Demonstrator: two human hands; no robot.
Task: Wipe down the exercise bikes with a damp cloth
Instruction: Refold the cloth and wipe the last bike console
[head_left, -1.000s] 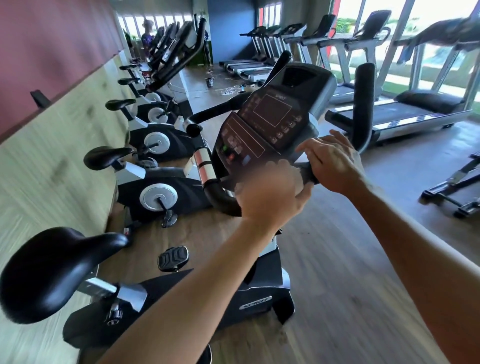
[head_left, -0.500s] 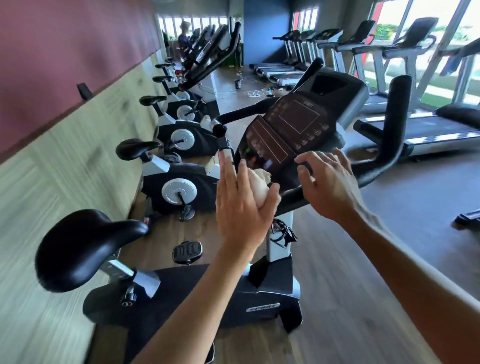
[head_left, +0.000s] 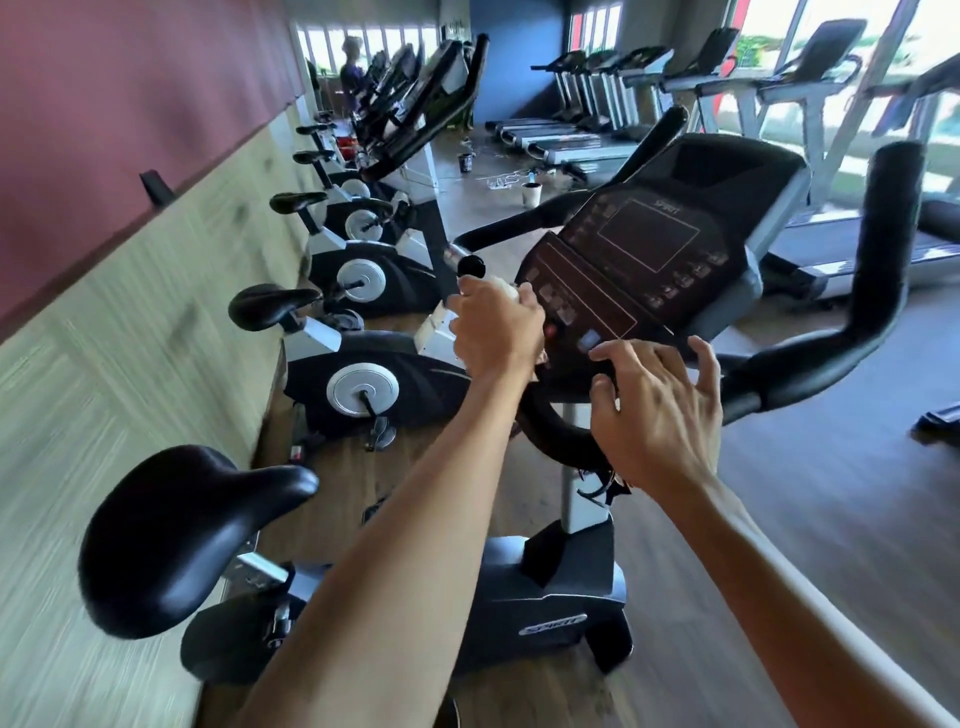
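Left hand (head_left: 496, 327): fingers curled round a pale cloth (head_left: 506, 290), knuckles toward the camera. The cloth shows only as a small light patch above the knuckles, touching the left edge of the console (head_left: 644, 270). Judged purpose: the cloth is bunched in the fist so it can be pressed along the console's edge and the handlebar (head_left: 550, 421) just below the fingers.

Right hand (head_left: 657, 405): fingers spread and lightly bent, gripping nothing. The fingertips (head_left: 605, 353) lie at the console's lower rim, just beside a small blue button (head_left: 588, 340). Judged purpose: to steady the console while the other hand wipes. Whether the fingertips truly touch the rim cannot be told.

Bike (head_left: 519, 587): nearest of a row along the wall; its seat (head_left: 176, 535) lies well back from both hands, toward the camera.

Hidden or unclear:
- Most of the cloth, inside the left hand; its dampness cannot be judged.
- The handlebar's middle section, behind the right hand and wrist.
- The pale object (head_left: 434, 332) just left of the left knuckles: uncertain whether it belongs to the next bike.
- Console markings are too small to read, apart from a brand word.
- The wall and floor edges are smeared by blur.
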